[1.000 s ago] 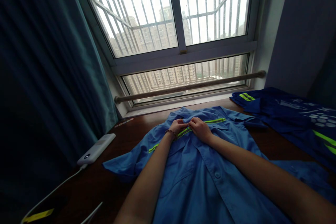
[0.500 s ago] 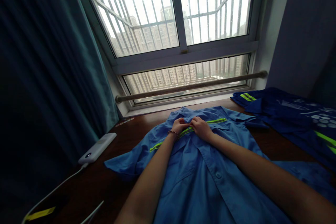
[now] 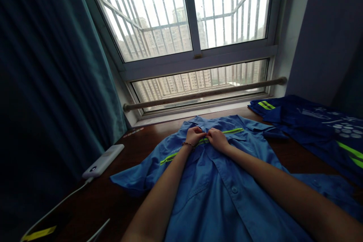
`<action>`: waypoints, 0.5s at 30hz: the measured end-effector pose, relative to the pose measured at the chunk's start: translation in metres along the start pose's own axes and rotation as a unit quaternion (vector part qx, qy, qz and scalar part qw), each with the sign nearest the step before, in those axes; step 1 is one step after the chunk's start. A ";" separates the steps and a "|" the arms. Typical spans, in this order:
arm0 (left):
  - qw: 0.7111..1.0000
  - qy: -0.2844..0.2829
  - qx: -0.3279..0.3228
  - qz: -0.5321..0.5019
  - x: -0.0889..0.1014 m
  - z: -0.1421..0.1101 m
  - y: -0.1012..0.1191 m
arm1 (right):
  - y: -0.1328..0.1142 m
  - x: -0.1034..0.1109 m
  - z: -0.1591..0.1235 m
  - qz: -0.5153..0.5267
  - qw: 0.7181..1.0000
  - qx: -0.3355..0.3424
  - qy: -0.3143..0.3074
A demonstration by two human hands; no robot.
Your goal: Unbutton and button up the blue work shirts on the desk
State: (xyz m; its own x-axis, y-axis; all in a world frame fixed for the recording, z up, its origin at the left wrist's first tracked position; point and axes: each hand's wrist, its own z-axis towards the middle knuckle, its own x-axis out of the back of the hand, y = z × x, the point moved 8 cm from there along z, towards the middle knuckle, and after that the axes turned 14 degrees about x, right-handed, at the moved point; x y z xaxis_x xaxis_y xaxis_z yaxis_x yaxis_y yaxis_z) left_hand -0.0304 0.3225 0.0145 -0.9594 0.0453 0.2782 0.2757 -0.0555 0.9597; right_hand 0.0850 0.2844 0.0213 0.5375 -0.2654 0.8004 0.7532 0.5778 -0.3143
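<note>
A light blue work shirt [image 3: 195, 193] with yellow-green reflective stripes lies spread out, front up, its collar toward the window. My left hand [image 3: 194, 135], with a beaded bracelet at the wrist, pinches the shirt's front opening at the chest stripe. Right beside it, fingertips meeting, my right hand [image 3: 217, 139] is closed on the same front edge. The exact bit of cloth or button between the fingers is hidden. Lower down the front, a round button [image 3: 234, 189] shows on the placket.
On the dark wooden surface [image 3: 151, 134], a white power bank [image 3: 103, 161] with a cable lies at left near the blue curtain [image 3: 93, 94]. A darker blue garment [image 3: 306, 121] with reflective stripes lies at right. A rail [image 3: 204, 94] crosses the barred window at the back.
Both hands stay at the same spot on the shirt front, with only small finger shifts. My right hand's fingers have curled in a little more. The view sways slightly.
</note>
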 end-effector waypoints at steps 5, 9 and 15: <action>0.972 0.045 -0.092 0.211 -0.007 -0.015 0.036 | 0.008 -0.007 -0.002 0.049 0.997 -0.050 0.012; 0.959 -0.039 -0.072 0.271 -0.018 -0.020 0.046 | 0.009 -0.013 -0.001 0.082 0.993 -0.085 0.018; 0.956 -0.202 0.050 0.208 -0.028 -0.024 0.031 | 0.018 -0.015 -0.004 0.103 0.984 -0.134 0.047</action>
State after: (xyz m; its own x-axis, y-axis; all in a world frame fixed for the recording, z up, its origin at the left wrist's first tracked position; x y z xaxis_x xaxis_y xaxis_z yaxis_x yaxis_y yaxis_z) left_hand 0.0039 0.2957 0.0359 -0.6703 0.4219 0.6104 0.6523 -0.0571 0.7558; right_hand 0.0923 0.2955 0.0016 0.7125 -0.2424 0.6584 0.6909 0.4058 -0.5983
